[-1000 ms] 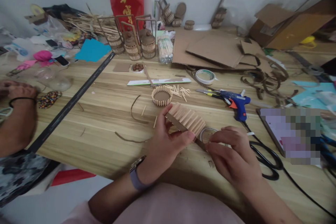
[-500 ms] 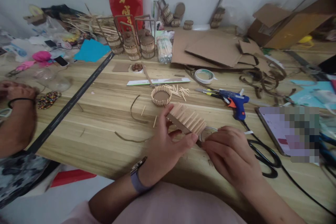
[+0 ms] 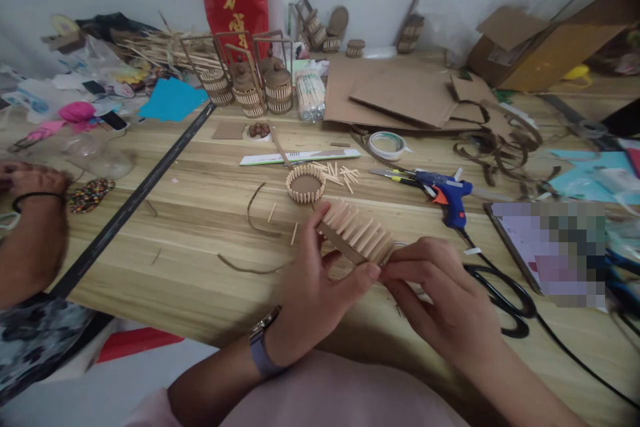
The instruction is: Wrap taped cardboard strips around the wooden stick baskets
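My left hand (image 3: 325,287) is closed around a small stick basket (image 3: 364,235), tilted on its side above the table. Short pale wooden sticks ring its wall, and a brown cardboard strip (image 3: 343,244) runs along its near edge. At the basket's right end, my right hand (image 3: 443,293) pinches the strip; its fingertips hide the end. Just beyond the basket stands a second stick ring (image 3: 306,185) with a brown base. Loose cut sticks (image 3: 343,173) lie beside it. Black-handled scissors (image 3: 505,300) lie partly behind my right hand.
A blue glue gun (image 3: 447,193) and a tape roll (image 3: 387,145) lie ahead to the right, near a tablet (image 3: 520,247). Finished lidded baskets (image 3: 277,90) stand at the back beside cardboard sheets (image 3: 400,97). Another person's arm (image 3: 37,233) rests at the left.
My right hand has moved slightly left and up, closer against the basket's end. The strip's end, visible before between the hands, is now covered by fingers.
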`<state>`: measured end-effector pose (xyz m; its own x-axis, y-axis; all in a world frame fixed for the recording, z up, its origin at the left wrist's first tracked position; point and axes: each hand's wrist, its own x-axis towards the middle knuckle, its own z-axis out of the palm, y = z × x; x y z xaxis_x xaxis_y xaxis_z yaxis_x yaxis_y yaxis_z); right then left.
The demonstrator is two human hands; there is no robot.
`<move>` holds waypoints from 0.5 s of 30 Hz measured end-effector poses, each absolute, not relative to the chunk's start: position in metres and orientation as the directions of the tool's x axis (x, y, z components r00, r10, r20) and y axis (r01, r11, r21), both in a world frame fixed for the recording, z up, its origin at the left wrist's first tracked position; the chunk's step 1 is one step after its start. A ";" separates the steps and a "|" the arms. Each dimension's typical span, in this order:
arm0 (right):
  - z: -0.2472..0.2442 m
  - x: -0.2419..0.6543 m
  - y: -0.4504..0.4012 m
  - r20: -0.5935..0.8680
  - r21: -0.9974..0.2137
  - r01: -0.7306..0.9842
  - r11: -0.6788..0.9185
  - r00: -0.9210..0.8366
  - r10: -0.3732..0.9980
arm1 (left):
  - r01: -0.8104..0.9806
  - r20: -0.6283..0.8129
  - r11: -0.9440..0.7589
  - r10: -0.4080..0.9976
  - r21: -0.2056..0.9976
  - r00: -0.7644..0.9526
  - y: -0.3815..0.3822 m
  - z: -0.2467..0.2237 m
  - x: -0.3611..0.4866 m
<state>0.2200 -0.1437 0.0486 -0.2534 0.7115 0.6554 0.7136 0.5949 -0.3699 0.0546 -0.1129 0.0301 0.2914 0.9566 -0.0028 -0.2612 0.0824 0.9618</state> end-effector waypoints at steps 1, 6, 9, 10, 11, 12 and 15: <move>0.049 0.220 -0.144 0.646 -0.391 0.720 0.573 -0.228 0.728 | -0.265 0.007 0.074 0.956 0.961 0.293 -0.113 0.030 0.055; 0.042 0.216 -0.144 0.568 -0.599 0.673 0.433 -0.023 0.822 | -0.310 0.054 0.037 0.958 0.950 0.281 -0.116 0.030 0.055; 0.032 0.209 -0.147 0.521 -0.733 0.569 0.372 0.118 0.845 | -0.339 0.058 0.035 0.963 0.940 0.263 -0.118 0.031 0.055; 0.028 0.206 -0.148 0.500 -0.773 0.532 0.347 0.173 0.849 | -0.346 0.056 0.038 0.964 0.938 0.259 -0.118 0.031 0.055; 0.025 0.203 -0.149 0.474 -0.811 0.490 0.319 0.231 0.850 | -0.352 0.055 0.040 0.965 0.935 0.257 -0.119 0.032 0.055; 0.022 0.199 -0.149 0.440 -0.849 0.440 0.292 0.285 0.852 | -0.360 0.058 0.040 0.964 0.932 0.258 -0.119 0.032 0.056; 0.018 0.190 -0.151 0.304 -0.947 0.217 0.237 0.371 0.877 | -0.395 0.075 0.040 0.959 0.918 0.272 -0.120 0.033 0.056</move>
